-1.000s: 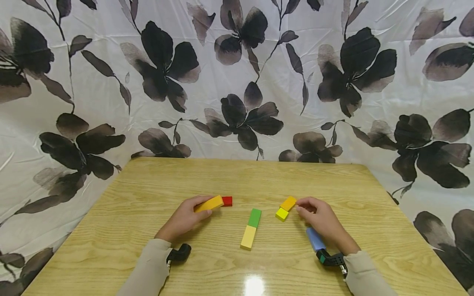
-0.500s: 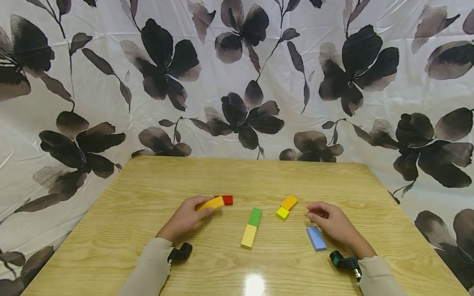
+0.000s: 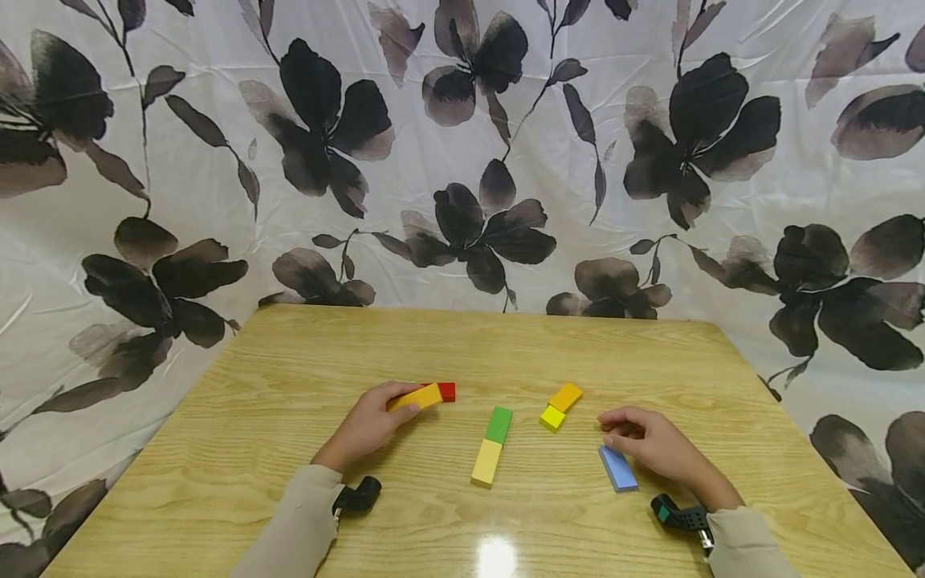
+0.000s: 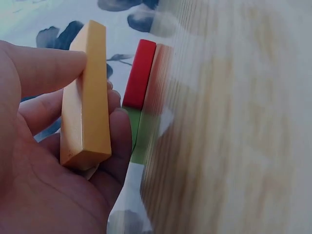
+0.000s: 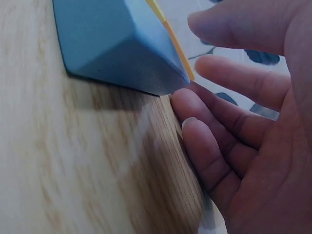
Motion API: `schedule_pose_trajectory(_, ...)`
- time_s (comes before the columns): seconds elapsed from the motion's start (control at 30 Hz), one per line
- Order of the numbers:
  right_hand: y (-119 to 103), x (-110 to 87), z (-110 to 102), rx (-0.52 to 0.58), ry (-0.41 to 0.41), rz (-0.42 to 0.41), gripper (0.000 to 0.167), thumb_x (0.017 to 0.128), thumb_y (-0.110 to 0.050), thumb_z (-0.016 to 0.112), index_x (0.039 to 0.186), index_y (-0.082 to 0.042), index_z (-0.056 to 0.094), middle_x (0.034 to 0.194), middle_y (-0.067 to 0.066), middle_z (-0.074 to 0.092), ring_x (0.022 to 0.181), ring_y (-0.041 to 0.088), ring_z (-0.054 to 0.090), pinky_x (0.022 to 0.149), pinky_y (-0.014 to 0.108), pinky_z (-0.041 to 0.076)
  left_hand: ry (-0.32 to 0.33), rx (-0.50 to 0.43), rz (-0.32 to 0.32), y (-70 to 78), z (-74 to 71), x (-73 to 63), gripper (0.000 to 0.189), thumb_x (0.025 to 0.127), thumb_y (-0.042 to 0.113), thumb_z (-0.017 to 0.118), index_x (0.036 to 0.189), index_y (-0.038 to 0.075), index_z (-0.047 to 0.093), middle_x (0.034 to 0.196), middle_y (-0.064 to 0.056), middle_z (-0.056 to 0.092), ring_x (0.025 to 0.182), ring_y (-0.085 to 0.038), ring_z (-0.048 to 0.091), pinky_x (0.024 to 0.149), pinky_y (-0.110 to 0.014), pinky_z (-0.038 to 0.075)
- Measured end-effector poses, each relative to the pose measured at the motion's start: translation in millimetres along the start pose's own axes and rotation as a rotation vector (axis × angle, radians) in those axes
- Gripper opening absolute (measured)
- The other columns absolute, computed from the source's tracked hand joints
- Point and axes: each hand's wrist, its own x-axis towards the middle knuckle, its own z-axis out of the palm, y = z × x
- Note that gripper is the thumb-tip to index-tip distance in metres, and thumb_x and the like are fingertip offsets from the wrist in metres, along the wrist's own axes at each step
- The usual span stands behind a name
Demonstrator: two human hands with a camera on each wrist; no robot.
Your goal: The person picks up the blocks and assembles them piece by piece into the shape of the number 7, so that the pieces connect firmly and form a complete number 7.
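My left hand (image 3: 364, 425) holds a yellow-orange block (image 3: 421, 398) between thumb and fingers. In the left wrist view the same block (image 4: 96, 102) lies tilted across the fingers, with a red block (image 4: 140, 73) and a green block (image 4: 132, 124) end to end behind them. The head view shows only part of the red block (image 3: 448, 392) past the hand. Beside the far end of a blue block (image 3: 618, 470), my right hand (image 3: 661, 445) hovers with loosely bent fingers. The right wrist view has this blue block (image 5: 105, 44) next to the fingers, nothing gripped.
A green block (image 3: 499, 425) and a pale yellow block (image 3: 486, 464) lie end to end mid-table. To their right, an orange block (image 3: 565, 396) meets a bright yellow block (image 3: 552, 418). The wooden table (image 3: 405, 530) ends at a flowered cloth (image 3: 578, 217).
My right hand has pulled away from the orange and yellow blocks, rightward and then nearer, to the blue block. The left hand still holds its block almost in place.
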Motion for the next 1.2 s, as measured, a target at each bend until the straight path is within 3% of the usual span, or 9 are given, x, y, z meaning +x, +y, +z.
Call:
schedule_pose_trajectory(0.57,7.0,-3.9,-5.4,-0.007,-0.094,-0.05,0.035,0.097,-0.023,0.069,0.127,-0.005,0.065,0.118,0.007,0.064,0.098,0.015,0.059,0.082,0.026,0.051,0.01,-0.039,-0.017,3.9,7.1,-0.4,0.029,0.098,0.016,0.067,0.126,0.015,0.068,0.124,-0.002,0.065,0.112,-0.021,0.059,0.098,-0.045,0.047)
schedule_pose_trajectory(1.2,5.5,-9.0,-7.3,0.013,-0.152,-0.102,0.033,0.098,-0.021,0.068,0.127,-0.005,0.065,0.13,0.012,0.058,0.111,0.021,0.057,0.09,0.026,0.049,-0.015,-0.062,0.001,1.7,8.9,1.5,0.029,0.096,0.017,0.07,0.124,0.012,0.067,0.112,0.0,0.067,0.096,-0.016,0.06,0.085,-0.038,0.048)
